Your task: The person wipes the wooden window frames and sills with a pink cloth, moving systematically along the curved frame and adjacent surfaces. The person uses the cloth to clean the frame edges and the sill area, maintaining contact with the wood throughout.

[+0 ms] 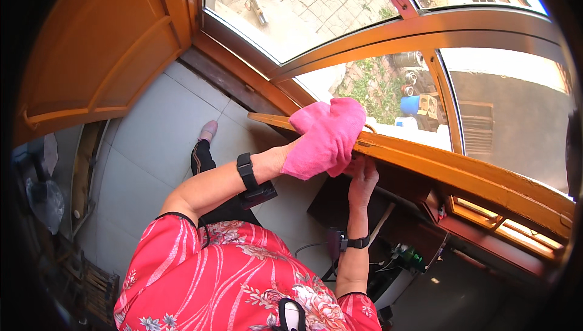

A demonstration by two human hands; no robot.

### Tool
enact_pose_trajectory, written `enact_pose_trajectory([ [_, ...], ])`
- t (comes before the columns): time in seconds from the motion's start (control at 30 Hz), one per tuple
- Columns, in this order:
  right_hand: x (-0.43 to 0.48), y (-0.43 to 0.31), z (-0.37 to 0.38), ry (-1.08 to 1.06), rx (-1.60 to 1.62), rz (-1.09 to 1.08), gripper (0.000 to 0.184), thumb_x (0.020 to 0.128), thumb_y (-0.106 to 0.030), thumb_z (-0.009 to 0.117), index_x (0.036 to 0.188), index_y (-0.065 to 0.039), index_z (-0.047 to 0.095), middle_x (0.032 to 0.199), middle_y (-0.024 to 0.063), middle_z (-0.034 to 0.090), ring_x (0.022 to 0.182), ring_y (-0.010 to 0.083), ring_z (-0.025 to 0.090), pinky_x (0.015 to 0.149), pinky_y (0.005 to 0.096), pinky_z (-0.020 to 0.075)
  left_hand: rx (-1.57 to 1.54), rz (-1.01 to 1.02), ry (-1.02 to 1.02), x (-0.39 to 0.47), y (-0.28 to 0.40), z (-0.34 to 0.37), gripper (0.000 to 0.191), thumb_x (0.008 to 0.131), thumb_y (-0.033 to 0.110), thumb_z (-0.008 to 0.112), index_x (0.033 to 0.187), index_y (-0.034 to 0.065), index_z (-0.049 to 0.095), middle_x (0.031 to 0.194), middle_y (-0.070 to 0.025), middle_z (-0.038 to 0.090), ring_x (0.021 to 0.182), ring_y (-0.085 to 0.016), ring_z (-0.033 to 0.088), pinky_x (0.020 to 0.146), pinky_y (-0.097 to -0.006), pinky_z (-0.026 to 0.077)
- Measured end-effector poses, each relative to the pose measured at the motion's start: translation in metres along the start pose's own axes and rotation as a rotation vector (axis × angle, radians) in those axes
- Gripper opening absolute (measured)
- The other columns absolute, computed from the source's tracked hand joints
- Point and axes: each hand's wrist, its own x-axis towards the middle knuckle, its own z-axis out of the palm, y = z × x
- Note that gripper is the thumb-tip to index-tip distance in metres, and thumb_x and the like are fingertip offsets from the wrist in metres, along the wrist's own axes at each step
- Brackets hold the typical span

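Note:
A pink cloth [325, 140] wraps over my left hand [288, 152], so only the wrist side of it shows. The cloth presses against the edge of an orange-brown wooden door or window leaf [437, 167], beside a small metal plate set in that edge. Just below, my right hand [363, 181] reaches up to the near side of the same leaf. Its fingertips are hidden by the wood and the cloth, so its grip is unclear.
A glazed orange frame [346, 42] stands beyond the leaf, with a paved yard outside. At left is an orange wooden panelled door [104, 44] above the tiled floor [141, 171]. A dark table [387, 222] with a green object [407, 256] lies at lower right.

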Motion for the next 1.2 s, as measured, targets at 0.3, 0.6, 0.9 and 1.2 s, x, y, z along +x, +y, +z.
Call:
enact_pose_trajectory([
  [0.3, -0.078, 0.069, -0.046, -0.03, -0.143, -0.06, 0.053, 0.089, -0.009, 0.066, 0.137, 0.003, 0.046, 0.134, 0.0121, 0.053, 0.124, 0.0218, 0.051, 0.104, 0.0388, 0.0423, -0.112, -0.029, -0.091, -0.038, 0.047, 0.079, 0.05, 0.087, 0.021, 0.071, 0.129, 0.0037, 0.049, 0.126, -0.0111, 0.053, 0.117, -0.019, 0.049, 0.102, -0.0286, 0.038],
  [0.6, -0.171, 0.096, -0.094, -0.135, -0.388, 0.063, 0.051, 0.093, -0.025, 0.067, 0.135, -0.005, 0.046, 0.135, 0.0154, 0.051, 0.125, 0.0271, 0.048, 0.104, 0.0398, 0.0393, 0.556, 0.381, 0.033, -0.075, 0.072, 0.122, 0.061, 0.058, 0.02, 0.08, 0.112, 0.004, 0.057, 0.103, -0.0156, 0.06, 0.099, -0.036, 0.055, 0.089, -0.0415, 0.045],
  [0.9, -0.236, 0.048, -0.108, 0.113, -0.034, 0.082, 0.049, 0.094, -0.025, 0.065, 0.136, -0.005, 0.048, 0.132, 0.0115, 0.054, 0.123, 0.0216, 0.049, 0.103, 0.0369, 0.0398, 0.473, 0.424, -0.111, -0.099, 0.122, 0.199, 0.042, 0.055, 0.015, 0.071, 0.092, 0.004, 0.056, 0.085, -0.0156, 0.055, 0.089, -0.038, 0.051, 0.08, -0.0463, 0.039],
  [1.2, -0.267, 0.026, -0.125, 0.099, 0.142, 0.048, 0.046, 0.095, -0.025, 0.064, 0.135, -0.005, 0.05, 0.13, 0.0095, 0.056, 0.118, 0.0195, 0.052, 0.1, 0.0361, 0.0432, 0.435, 0.428, -0.314, -0.098, 0.159, 0.294, 0.087, 0.059, 0.01, 0.077, 0.138, -0.0041, 0.041, 0.133, -0.0267, 0.043, 0.128, -0.043, 0.035, 0.117, -0.0478, 0.017],
])
